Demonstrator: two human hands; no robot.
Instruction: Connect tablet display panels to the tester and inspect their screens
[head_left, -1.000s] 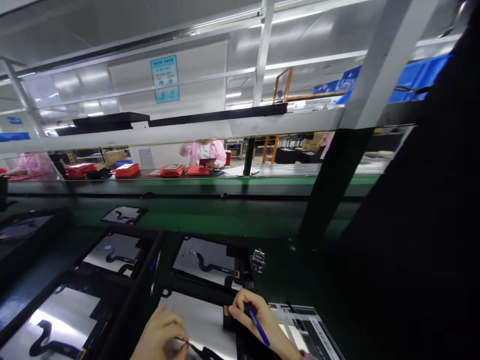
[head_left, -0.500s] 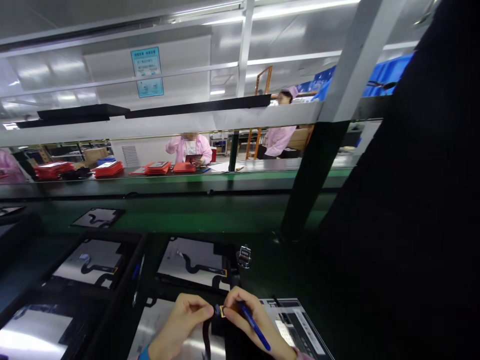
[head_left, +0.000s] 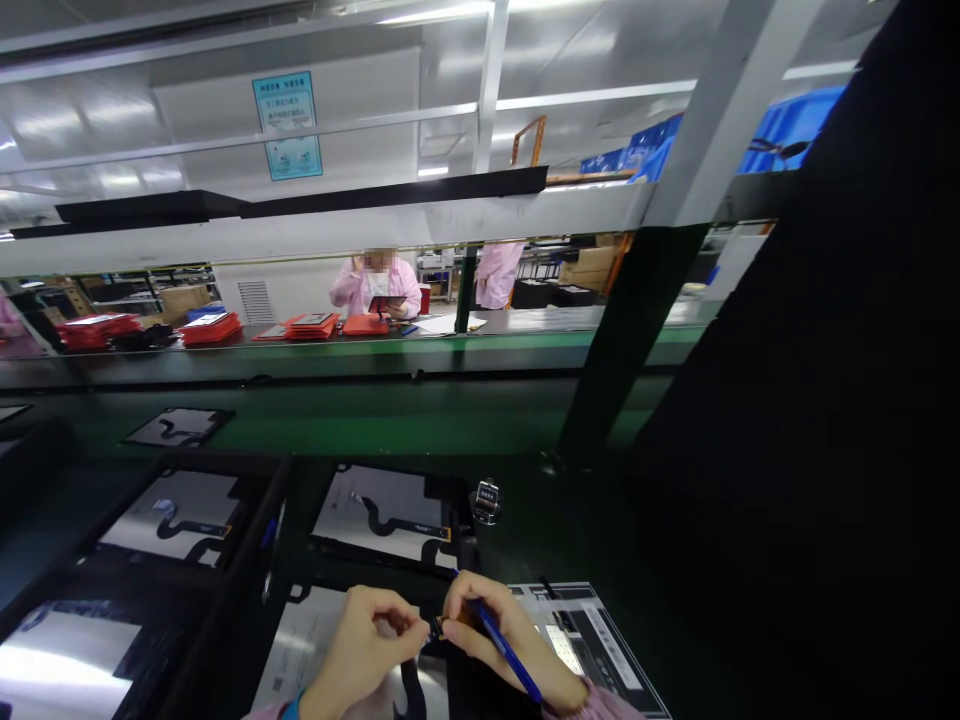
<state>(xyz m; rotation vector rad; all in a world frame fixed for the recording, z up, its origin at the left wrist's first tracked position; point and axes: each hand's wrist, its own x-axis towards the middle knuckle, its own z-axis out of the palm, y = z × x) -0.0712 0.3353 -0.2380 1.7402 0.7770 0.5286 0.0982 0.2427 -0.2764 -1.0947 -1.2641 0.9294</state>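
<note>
My left hand [head_left: 367, 640] is closed, thumb and finger pinching the end of a black flex cable [head_left: 411, 690]. The cable runs down over a silver-backed display panel [head_left: 296, 640] below. My right hand [head_left: 499, 640] is also closed. Its fingertips grip a small gold-edged connector [head_left: 439, 627], close to the left fingertips, while a blue pen [head_left: 506, 650] lies slantwise within the same hand. Whether the two small ends touch cannot be made out. To the right, a flat white-framed panel [head_left: 600, 640] lies partly beneath my right hand.
Behind my hands lies another display panel [head_left: 382, 510] with a curved black cable, beside a metal tally counter [head_left: 487, 501]. Black trays [head_left: 281, 480] with panels stand at left. A dark green post [head_left: 622, 340] rises at right. Across the bench sits a co-worker [head_left: 379, 285] near red stacks [head_left: 210, 328].
The view has shifted slightly. A blue bit between my fingertips no longer shows; the small ends there look dark now. In the background, a standing person has moved left.
</note>
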